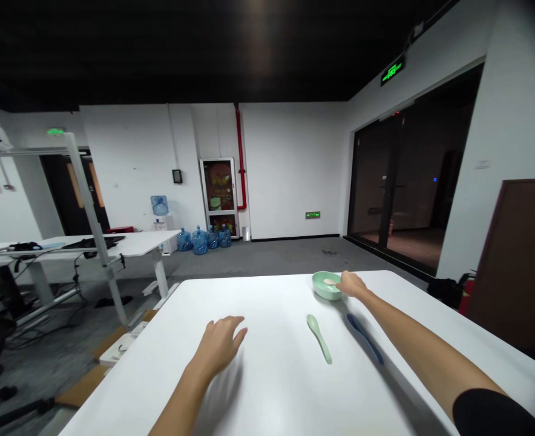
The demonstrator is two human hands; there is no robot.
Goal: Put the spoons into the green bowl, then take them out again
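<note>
Right hand [353,284] rests on rim of green bowl [325,286] near far table [267,300] edge; grip unclear. Left hand [217,346] open, empty. Bowl looks light, smooth, maybe slippery; hold by rim. Green spoon [318,338], blue spoon [364,338] lie nearby.

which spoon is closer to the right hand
The dark blue spoon is closer to the right hand; the pale green spoon lies farther left, nearer the left hand.
</note>
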